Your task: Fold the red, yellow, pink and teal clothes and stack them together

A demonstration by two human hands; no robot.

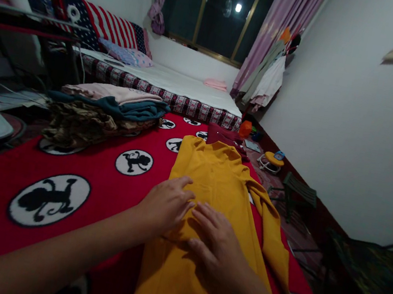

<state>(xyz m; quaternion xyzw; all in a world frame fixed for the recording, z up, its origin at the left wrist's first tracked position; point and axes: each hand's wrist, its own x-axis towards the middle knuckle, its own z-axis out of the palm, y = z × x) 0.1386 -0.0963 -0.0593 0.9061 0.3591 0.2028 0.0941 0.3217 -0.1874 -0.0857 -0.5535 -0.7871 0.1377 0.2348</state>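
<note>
Laid out lengthwise on a red blanket (pixel 93 169) patterned with black monkeys in white rounds: a yellow top (pixel 211 170), near the middle of the view, collar toward 12 o'clock, hem toward 6, one sleeve trailing loose toward 4.

Over the top's 9 o'clock edge, the left hand (pixel 167 205), fingers loosely curled and pointing toward 2; impossible to tell from here whether gripping any cloth. At about 5 o'clock on the top, the right hand (pixel 219 245), fingers extended and slightly parted, thumb apart, with nothing visibly grasped; pointing toward 11, fingertips close to the left hand's.

Just beyond the collar at 12 o'clock, a folded maroon garment (pixel 225 134). At 10 o'clock on the blanket, well apart from both hands, a pile of folded clothes (pixel 112 109): pale pink uppermost, teal beneath, brown patterned cloth at the bottom.

Farther off toward 11, a bed (pixel 181 83) with a pillow (pixel 129 54) and a pink folded cloth (pixel 215 84). At 12, a dark window (pixel 218 24); at 1, hanging clothes (pixel 271 79). Toward 2, a green folding stool (pixel 301 190); at 10, a cluttered table (pixel 57 21).
</note>
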